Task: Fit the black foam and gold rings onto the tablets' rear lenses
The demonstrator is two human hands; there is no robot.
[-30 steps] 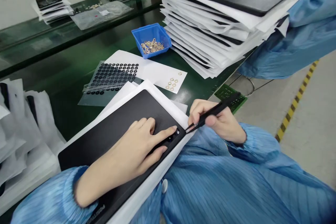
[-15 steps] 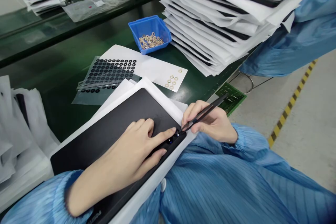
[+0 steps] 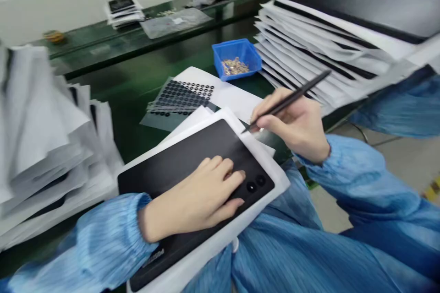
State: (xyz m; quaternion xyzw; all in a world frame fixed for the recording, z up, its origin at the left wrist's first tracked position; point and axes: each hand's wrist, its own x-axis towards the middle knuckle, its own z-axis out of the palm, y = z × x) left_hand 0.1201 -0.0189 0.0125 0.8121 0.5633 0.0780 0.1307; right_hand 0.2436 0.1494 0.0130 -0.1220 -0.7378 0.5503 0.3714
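Note:
A black panel (image 3: 185,146) with two round camera rings (image 3: 256,183) near its right corner lies on white sheeting at the bench edge. My left hand (image 3: 202,192) rests on the panel with its fingers loosely spread, beside the rings, and holds nothing. Dark tweezers (image 3: 302,89) are pinched in my right hand (image 3: 292,116), which hovers past the panel's far right corner, their tip pointing down-left. Below that hand, a white sheet (image 3: 237,97) is partly hidden. A clear sheet of black rings (image 3: 182,96) lies to its left.
A blue bin (image 3: 237,50) with small gold rings stands behind the sheet. Tall stacks of interleaved panels (image 3: 309,50) rise at the right, and more wrapped pieces (image 3: 44,146) at the left. A plastic bag (image 3: 175,23) lies on the rear ledge. A blue sleeve (image 3: 398,110) shows at the right.
My right hand has lifted the tweezers away from the camera rings, up and toward the white sheet. My left index finger has drawn back from the rings. The view has shifted left.

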